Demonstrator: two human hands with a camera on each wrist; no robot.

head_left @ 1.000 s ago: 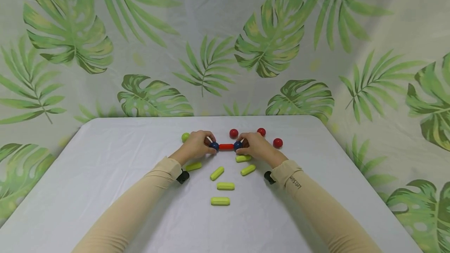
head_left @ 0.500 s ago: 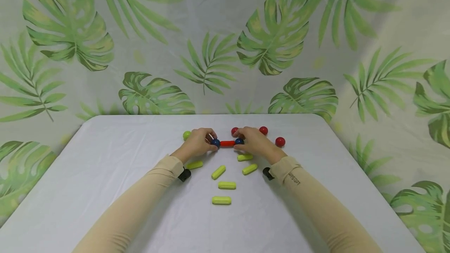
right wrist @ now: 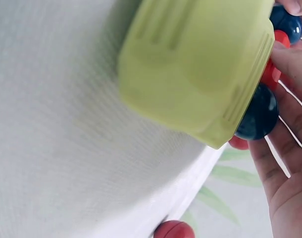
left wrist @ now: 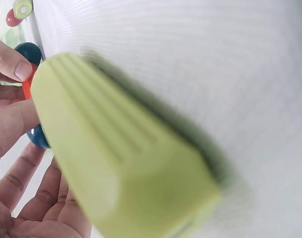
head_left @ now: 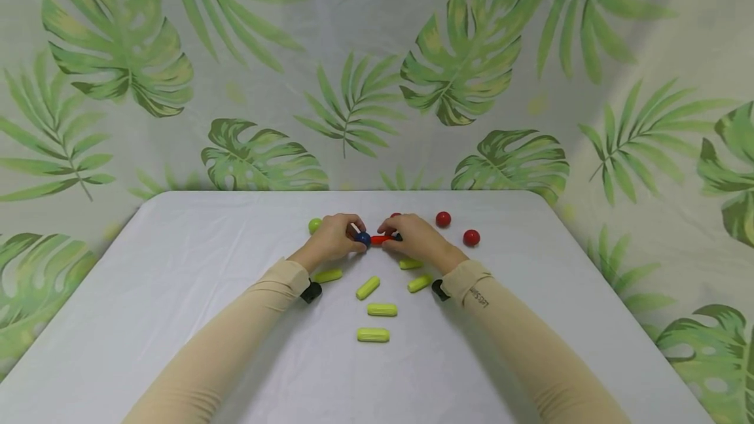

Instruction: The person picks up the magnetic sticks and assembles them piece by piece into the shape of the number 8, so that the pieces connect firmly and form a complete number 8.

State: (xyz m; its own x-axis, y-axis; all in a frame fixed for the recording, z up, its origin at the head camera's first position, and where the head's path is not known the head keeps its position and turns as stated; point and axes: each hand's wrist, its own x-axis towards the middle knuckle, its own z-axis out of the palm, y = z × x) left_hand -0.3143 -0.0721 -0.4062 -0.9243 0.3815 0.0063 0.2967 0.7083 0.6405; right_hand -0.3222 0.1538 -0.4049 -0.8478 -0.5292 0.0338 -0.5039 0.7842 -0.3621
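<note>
In the head view a red rod (head_left: 379, 240) joins two dark blue balls near the table's far side. My left hand (head_left: 331, 242) grips the left blue ball (head_left: 364, 239) between thumb and fingers. On the other side my right hand (head_left: 419, 238) pinches the red rod, its thumb lying along it in the right wrist view. The right blue ball (right wrist: 258, 113) sits inside that hand's grasp, mostly covered in the head view. A yellow-green rod (left wrist: 106, 148) blocks part of the left wrist view, and another yellow-green rod (right wrist: 195, 64) fills much of the right one.
Several yellow-green rods, one near the front (head_left: 373, 334), lie on the white table (head_left: 206, 280). A green ball (head_left: 315, 225) is beside my left hand. Red balls (head_left: 471, 237) stand at the back right, one partly behind my right hand. A leaf-patterned cloth (head_left: 353, 110) hangs behind.
My right hand has slid left from the right blue ball onto the red rod. My left hand stays on the left blue ball. The view has shifted slightly.
</note>
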